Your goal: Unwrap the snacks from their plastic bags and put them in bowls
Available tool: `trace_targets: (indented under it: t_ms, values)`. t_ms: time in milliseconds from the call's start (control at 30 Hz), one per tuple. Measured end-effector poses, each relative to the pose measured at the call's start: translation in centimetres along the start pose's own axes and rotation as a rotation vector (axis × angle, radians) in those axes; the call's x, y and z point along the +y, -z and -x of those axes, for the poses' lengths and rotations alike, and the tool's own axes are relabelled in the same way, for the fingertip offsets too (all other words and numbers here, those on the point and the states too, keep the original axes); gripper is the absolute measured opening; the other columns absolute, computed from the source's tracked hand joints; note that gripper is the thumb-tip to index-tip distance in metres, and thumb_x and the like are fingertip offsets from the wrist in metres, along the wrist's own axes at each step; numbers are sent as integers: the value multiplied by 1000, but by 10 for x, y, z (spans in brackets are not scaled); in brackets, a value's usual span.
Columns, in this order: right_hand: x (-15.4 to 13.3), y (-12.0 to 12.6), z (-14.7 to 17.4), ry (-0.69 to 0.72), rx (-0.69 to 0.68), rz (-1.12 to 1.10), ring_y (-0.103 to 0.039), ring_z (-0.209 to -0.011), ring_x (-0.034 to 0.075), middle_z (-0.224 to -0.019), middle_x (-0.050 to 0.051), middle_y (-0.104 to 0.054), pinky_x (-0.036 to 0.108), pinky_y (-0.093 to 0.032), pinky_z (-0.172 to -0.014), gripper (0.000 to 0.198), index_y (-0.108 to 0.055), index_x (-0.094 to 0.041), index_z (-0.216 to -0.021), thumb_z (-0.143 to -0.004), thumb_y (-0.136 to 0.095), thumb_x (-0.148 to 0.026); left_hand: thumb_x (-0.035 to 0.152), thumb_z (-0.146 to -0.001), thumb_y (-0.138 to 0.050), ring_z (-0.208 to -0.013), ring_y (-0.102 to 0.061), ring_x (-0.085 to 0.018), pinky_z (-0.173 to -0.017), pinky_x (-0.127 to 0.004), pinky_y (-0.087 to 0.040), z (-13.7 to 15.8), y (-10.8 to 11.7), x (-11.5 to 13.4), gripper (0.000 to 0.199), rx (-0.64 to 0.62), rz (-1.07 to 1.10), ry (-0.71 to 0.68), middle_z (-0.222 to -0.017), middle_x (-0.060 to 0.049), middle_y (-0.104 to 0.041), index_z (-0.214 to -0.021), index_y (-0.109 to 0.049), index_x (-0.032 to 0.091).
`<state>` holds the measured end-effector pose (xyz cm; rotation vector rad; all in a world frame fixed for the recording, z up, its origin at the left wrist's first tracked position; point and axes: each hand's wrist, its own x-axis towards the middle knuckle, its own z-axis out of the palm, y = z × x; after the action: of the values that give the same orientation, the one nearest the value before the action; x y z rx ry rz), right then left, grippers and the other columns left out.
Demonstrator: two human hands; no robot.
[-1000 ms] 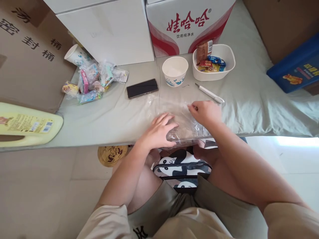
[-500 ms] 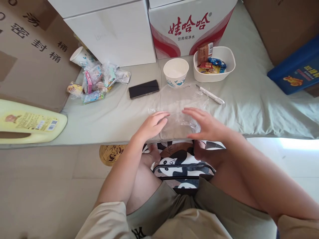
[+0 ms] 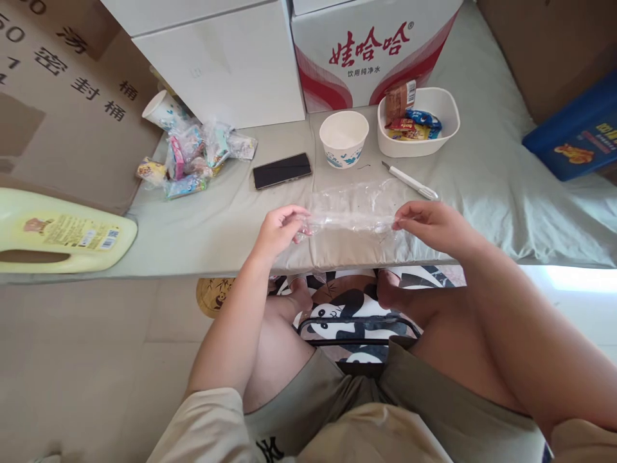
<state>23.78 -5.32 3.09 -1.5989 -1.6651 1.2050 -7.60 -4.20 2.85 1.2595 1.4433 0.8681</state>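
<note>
A clear plastic bag (image 3: 354,215) is stretched between my two hands over the front of the cloth-covered surface. My left hand (image 3: 283,225) pinches its left end, fingers closed. At the opposite end my right hand (image 3: 427,222) grips the plastic between thumb and fingers. Just beyond the bag stands a white paper bowl (image 3: 344,138) with a blue pattern. A white utility knife (image 3: 409,179) lies beyond my right hand, its tip pointing away to the left. The black phone (image 3: 283,171) rests farther back from my left hand.
A white tub (image 3: 448,138) holds several small snack packets. Wrapped snacks (image 3: 193,157) and a tipped paper cup (image 3: 164,110) lie at the left, near a yellow jug (image 3: 62,231). White boxes (image 3: 231,71) line the back; a blue container (image 3: 573,128) is at the right.
My hands have moved apart and closed on the plastic bag, which lay flat on the cloth before. Its near edge is now gathered and pulled taut between them.
</note>
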Motion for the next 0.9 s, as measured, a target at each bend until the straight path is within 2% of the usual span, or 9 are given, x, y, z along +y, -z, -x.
trace_targets:
  t_ms: [133, 200, 300, 367, 433, 533, 633, 733, 900]
  values:
    - [7, -1, -10, -51, 156, -210, -67, -65, 20, -69, 0, -64, 39, -59, -67, 16, -61, -26, -92, -83, -67, -38, 21, -68, -74, -52, -63, -9, -38, -16, -30, -7, 3, 7, 13, 102, 201, 146, -78, -5, -75, -77, -66, 17]
    - [8, -4, -16, -57, 250, -355, -66, -61, 17, -70, -3, -59, 38, -60, -68, 23, -57, -28, -102, -84, -65, -40, 20, -67, -77, -49, -60, -8, -40, -14, -33, -9, 4, 8, 17, 112, 264, 163, -69, -2, -71, -76, -63, 17]
    - [8, -10, -20, -17, 330, -431, -68, -67, 17, -88, 0, -66, 37, -60, -70, 39, -49, -30, -120, -86, -62, -45, 22, -71, -78, -55, -64, -9, -50, -15, -46, -12, 4, 7, 20, 108, 333, 159, -66, 1, -68, -80, -60, 18]
    - [7, -13, -19, 21, 300, -364, -71, -75, 20, -100, 3, -70, 38, -59, -72, 54, -43, -31, -132, -84, -64, -46, 23, -78, -74, -53, -63, -8, -48, -16, -46, -13, 3, 6, 17, 146, 302, 154, -65, 3, -66, -83, -58, 19]
    - [5, -14, -17, 1, 261, -219, -68, -68, 19, -101, 5, -71, 39, -57, -67, 63, -41, -30, -139, -82, -66, -42, 24, -85, -68, -41, -53, -7, -39, -15, -34, -16, 1, 4, 12, 211, 201, 128, -59, 6, -61, -86, -57, 21]
    - [5, -13, -18, -97, 305, 1, -58, -53, 17, -97, 6, -72, 39, -53, -60, 58, -48, -27, -137, -82, -64, -35, 26, -90, -63, -32, -38, -6, -35, -17, -23, -20, -2, -1, 7, 252, 51, 81, -50, 9, -53, -92, -57, 22]
    - [11, -10, -23, -94, 371, 220, -63, -65, 23, -97, 9, -73, 44, -53, -70, 53, -54, -24, -134, -82, -61, -30, 30, -90, -63, -34, -37, -7, -39, -19, -26, -25, -3, -8, 12, 228, -60, 85, -51, 8, -53, -95, -56, 22]
    - [18, -10, -25, -53, 329, 433, -67, -89, 32, -103, 12, -74, 48, -51, -80, 53, -56, -21, -133, -80, -59, -25, 33, -85, -69, -44, -46, -10, -47, -22, -34, -28, -2, -15, 24, 174, -239, 78, -58, 6, -58, -103, -57, 22]
    - [18, -12, -14, -5, 235, 585, -66, -99, 33, -121, 15, -69, 44, -49, -77, 59, -54, -21, -137, -78, -55, -22, 34, -77, -75, -70, -62, -17, -69, -30, -46, -25, 2, -20, 39, 127, -531, 4, -77, -1, -66, -112, -63, 21]
